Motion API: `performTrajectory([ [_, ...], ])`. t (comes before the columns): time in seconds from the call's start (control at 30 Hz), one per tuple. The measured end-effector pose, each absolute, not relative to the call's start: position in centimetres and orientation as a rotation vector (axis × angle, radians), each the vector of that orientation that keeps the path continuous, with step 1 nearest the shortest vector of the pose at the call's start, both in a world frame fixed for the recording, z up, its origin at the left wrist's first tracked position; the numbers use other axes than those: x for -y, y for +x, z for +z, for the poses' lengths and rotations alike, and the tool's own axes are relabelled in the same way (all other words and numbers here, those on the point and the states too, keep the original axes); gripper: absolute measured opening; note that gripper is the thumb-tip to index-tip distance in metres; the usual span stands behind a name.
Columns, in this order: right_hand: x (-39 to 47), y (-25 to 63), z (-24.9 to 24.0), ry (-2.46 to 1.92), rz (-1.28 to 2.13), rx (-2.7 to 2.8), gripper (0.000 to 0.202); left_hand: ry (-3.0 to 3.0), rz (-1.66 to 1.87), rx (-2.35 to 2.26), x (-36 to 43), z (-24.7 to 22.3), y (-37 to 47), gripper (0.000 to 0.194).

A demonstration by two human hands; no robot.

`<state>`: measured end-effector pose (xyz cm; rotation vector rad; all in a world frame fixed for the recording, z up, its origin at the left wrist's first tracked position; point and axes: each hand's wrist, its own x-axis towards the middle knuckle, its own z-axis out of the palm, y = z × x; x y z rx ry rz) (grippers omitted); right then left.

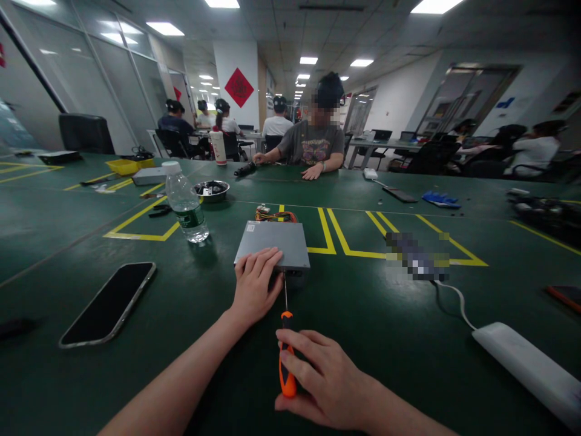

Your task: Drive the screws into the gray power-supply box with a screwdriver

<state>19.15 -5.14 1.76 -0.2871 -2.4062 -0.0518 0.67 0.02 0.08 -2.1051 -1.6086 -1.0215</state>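
1. On the dark green table (227, 375), directly before the person, lies a flat grey metal box (276, 238), with a bundle of multicoloured cables (278, 216) at its far edge.
2. Left hand (256, 281): fingers laid over the box's near left part, thumb at its front face beside the tool; the hand clasps the near edge.
3. Right hand (324, 369): fingers and thumb pinch the handle of an orange-and-black screwdriver (286, 320), its thin metal shaft pointing at the front face. Contact of the tip is hidden.
4. Progress: the box looks closed, its top panel in place; the tool is lined up at the front. Work there is judged to be at an early stage, with opening not yet done. Whether any fastener has turned cannot be determined.
5. Nearby: a clear plastic bottle with green label (187, 209) and a black-screened phone (109, 306), both left of the box.
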Motion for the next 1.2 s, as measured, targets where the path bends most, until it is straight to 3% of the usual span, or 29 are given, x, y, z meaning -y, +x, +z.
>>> performTrajectory([
  [0.3, 5.3, 20.5, 2.2, -0.066, -0.085, 2.362, 0.032, -2.104, -1.035, 1.639, 0.2, 0.3, 0.9, 0.037],
  [0.6, 4.2, 23.1, 1.9, -0.171, -0.224, 2.263, 0.028, -2.099, -1.004, 1.638, 0.1, 0.2, 0.9, 0.038],
  [1.2, 4.0, 22.7, 2.0, -0.201, -0.192, 2.300, 0.029, -2.070, -1.005, 1.634, 0.0, 0.1, 1.0, 0.041],
])
